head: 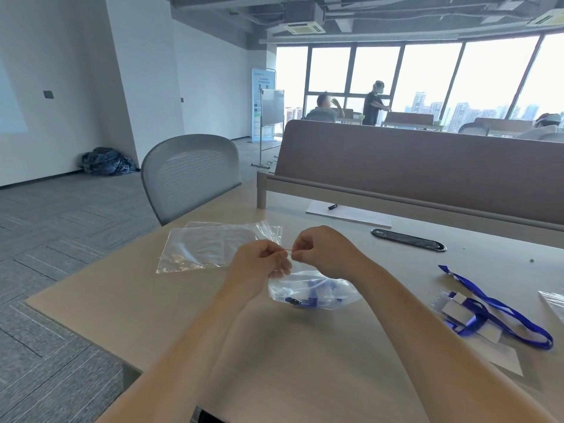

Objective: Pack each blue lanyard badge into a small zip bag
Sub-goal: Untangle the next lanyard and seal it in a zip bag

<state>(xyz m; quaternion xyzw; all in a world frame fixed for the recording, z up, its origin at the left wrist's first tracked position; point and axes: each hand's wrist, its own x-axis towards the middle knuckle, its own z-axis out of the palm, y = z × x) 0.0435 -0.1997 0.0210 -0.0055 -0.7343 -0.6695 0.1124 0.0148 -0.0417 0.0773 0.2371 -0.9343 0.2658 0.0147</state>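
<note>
Pinching hands (259,261) (320,251), zip bag (323,293) edge

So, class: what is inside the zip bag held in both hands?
A bunched blue lanyard and a black clip show through the zip bag. Creases in the plastic hide whether a badge card is inside.

White walls (61,71) left, bare, small dark switch plate (48,94) on one. Grey carpet-tile floor (61,227), striped pattern. Grey mesh chair (190,172) right up at far edge of pale wood counter (122,300). Brown divider panel (427,175) along counter's back. Beyond: whiteboard on stand (272,106), tall banner (258,87) behind it. Full-height windows (427,77) across far side, hard daylight, city towers outside. Open ceiling, air-con unit (303,25). Dark crumpled heap (106,161) at wall foot.
</note>
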